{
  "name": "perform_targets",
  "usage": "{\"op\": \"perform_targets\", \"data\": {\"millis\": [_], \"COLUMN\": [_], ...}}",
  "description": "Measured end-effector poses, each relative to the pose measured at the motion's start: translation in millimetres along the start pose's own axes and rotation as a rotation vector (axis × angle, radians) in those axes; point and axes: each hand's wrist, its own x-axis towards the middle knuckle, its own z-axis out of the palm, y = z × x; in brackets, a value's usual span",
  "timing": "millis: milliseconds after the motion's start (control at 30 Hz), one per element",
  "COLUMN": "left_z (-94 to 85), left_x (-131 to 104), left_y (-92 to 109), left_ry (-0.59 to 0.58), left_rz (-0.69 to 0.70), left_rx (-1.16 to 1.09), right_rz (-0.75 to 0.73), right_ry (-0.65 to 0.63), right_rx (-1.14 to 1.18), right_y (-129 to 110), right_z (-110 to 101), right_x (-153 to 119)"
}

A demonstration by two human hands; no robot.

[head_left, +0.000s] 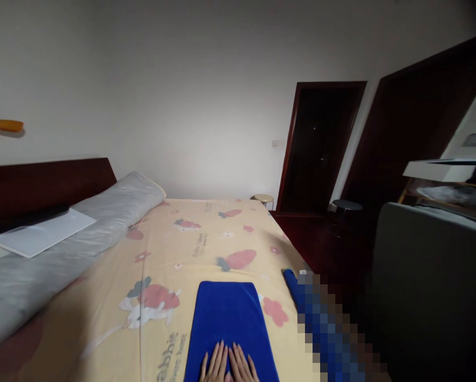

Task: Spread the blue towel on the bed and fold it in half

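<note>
Blue cloth lies flat on a bed with a carrot-and-rabbit print, in the lower middle of the head-camera view, directly before the person at work. Both hands rest on it side by side, the left hand and the right hand each palm down, fingers extended and unclenched, grasping nothing, thumbs close together at the centre. As far as one can judge, the smoothing is well advanced: the visible stretch shows no large crease, its side edges run straight and its far corners are neatly rounded. What is left is harder to say, since the near end runs out of view beneath the wrists, and whether that part is equally flat cannot be told. Long axis leading straight away from the person, the cloth points its short far edge toward the white wall, with the fingertips aimed the same way. To its right, apart from it and near the bed's edge, lies a second blue item, slanting toward the person's right at its near end, much of it hidden by blurred blocks. Across the bed to the left, a grey bundle stretches before the dark headboard.
</note>
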Motion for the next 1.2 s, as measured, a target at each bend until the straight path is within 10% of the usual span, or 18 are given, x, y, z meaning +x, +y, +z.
{"op": "perform_targets", "data": {"millis": [433,900,1200], "left_z": [-7.2,-68.0,-52.5], "left_x": [-4,-54,-15], "left_y": [5,-62,-20], "left_ry": [-0.024,-0.008,0.331], "left_rz": [0.007,-0.081,0.249], "left_rx": [-0.013,0.043,0.191], "right_rz": [-0.028,0.316,0.389], "right_ry": [-0.007,-0.188,-0.365], "right_rx": [0.002,0.000,0.151], "right_y": [7,71,30], "right_z": [3,-24,-32], "right_x": [-5,-57,5]}}
